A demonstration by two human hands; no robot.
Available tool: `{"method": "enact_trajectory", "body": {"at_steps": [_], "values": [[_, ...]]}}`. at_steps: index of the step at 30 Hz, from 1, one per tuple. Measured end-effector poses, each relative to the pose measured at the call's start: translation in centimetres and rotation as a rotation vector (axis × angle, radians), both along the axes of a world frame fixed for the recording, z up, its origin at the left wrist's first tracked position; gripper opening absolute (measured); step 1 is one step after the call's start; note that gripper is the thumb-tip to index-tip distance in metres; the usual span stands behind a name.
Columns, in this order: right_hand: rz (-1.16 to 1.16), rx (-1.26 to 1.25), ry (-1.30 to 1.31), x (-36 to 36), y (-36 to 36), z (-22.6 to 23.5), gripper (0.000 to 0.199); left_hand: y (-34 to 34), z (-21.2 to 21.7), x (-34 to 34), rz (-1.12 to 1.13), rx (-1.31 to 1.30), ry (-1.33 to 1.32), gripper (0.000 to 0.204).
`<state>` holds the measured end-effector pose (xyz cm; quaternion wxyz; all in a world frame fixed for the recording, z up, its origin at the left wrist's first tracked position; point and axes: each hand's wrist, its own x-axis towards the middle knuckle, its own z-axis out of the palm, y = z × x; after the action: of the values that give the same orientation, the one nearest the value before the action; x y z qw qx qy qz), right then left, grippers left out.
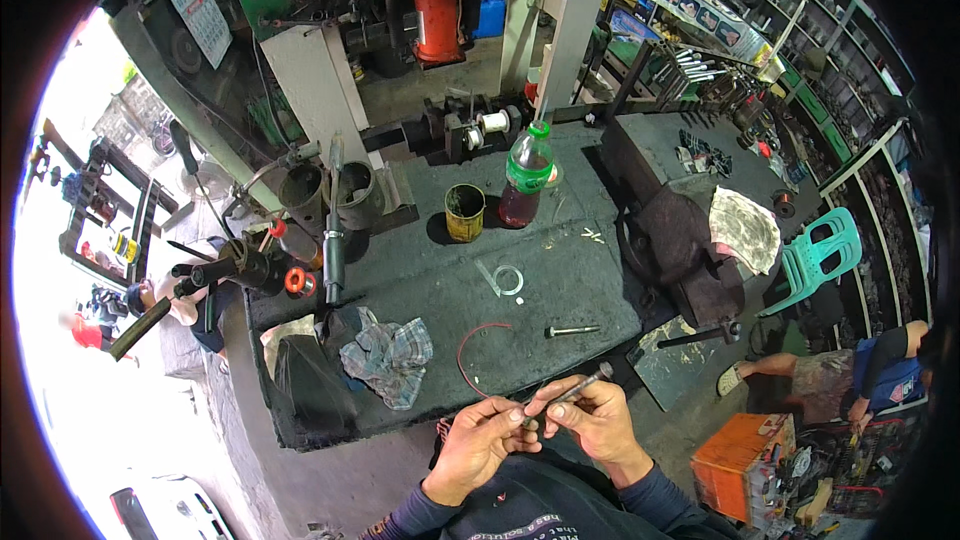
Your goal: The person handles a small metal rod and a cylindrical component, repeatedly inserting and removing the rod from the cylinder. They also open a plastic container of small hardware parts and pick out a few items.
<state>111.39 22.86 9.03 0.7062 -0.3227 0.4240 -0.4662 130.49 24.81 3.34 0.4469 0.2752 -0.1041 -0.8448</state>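
Pinching a long dark bolt (pixel 572 396) in front of the torso, just off the near edge of the workbench (pixel 440 285): by the shank, between thumb and fingers of the right hand (pixel 597 425); at the lower end, with thumb and fingertips of the left hand (pixel 488 445) drawn together. Tilted, head up and to the right; lower tip covered by fingers, shape impossible to tell. On the bench top: second, brighter bolt (pixel 573 331) lying flat toward the right end of the near edge; thin red wire (pixel 461 355), curved, near the left hand; clear ring (pixel 521 285) around mid-top; crumpled plaid rag (pixel 392 355) toward the near-left corner. Farther back, toward the far edge: upright yellow can (pixel 465 215), just beside a green-capped bottle (pixel 525 175) part-filled with dark red liquid. Past the right edge, teal plastic chair (pixel 815 258) on the floor.
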Motion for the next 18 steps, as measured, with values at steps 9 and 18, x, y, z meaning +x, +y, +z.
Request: {"method": "enact_trajectory", "body": {"at_steps": [9, 18], "values": [[-0.105, -0.014, 0.024, 1.0, -0.7, 0.4, 0.017, -0.3, 0.4, -0.2, 0.040, -0.144, -0.127, 0.013], [-0.171, -0.065, -0.031, 1.3, -1.3, -0.1, 0.025, -0.9, 0.7, -1.2, 0.025, -0.202, -0.284, 0.013]]}}
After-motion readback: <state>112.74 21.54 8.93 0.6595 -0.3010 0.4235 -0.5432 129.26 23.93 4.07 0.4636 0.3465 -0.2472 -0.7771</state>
